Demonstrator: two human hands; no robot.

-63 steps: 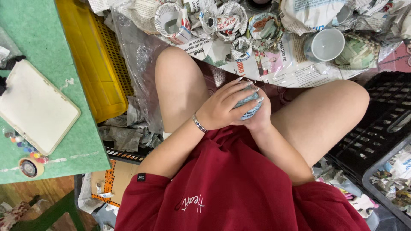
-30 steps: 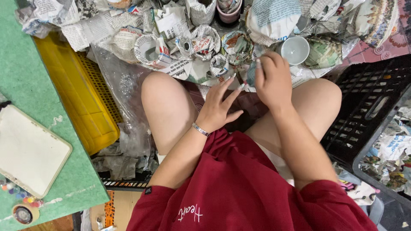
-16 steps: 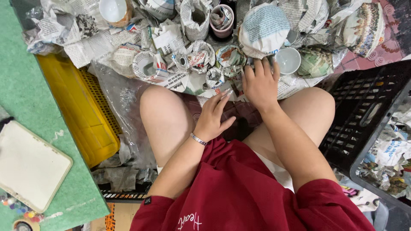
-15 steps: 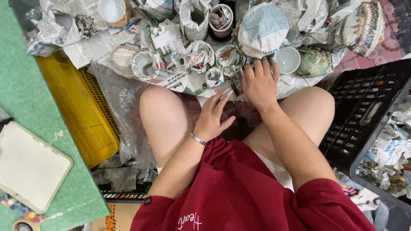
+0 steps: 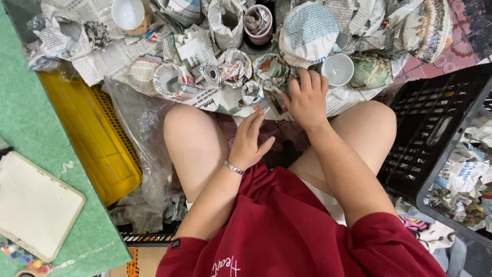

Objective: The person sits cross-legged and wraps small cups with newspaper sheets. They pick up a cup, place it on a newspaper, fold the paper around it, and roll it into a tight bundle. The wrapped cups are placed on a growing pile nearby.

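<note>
My right hand (image 5: 306, 100) reaches out past my knees to the heap of newspaper-wrapped cups, its fingers (image 5: 305, 79) curled down and close together onto a small crumpled newspaper bundle (image 5: 279, 83); whether they actually pinch it I cannot tell, since my knuckles hide the tips. Just beside that hand to the right stands a bare white cup (image 5: 337, 69), mouth up, and above it lies a large round bundle (image 5: 307, 31) wrapped in printed paper. My left hand (image 5: 249, 141) hovers between my thighs, empty, fingers loosely extended and a little apart, pointing toward the paper sheet at the edge of the heap; a thin bracelet (image 5: 234, 167) sits on that wrist. A yellow crate (image 5: 95, 143) lies to my left against a green board (image 5: 31, 118), and a black crate (image 5: 435, 128) stands at my right knee.
</note>
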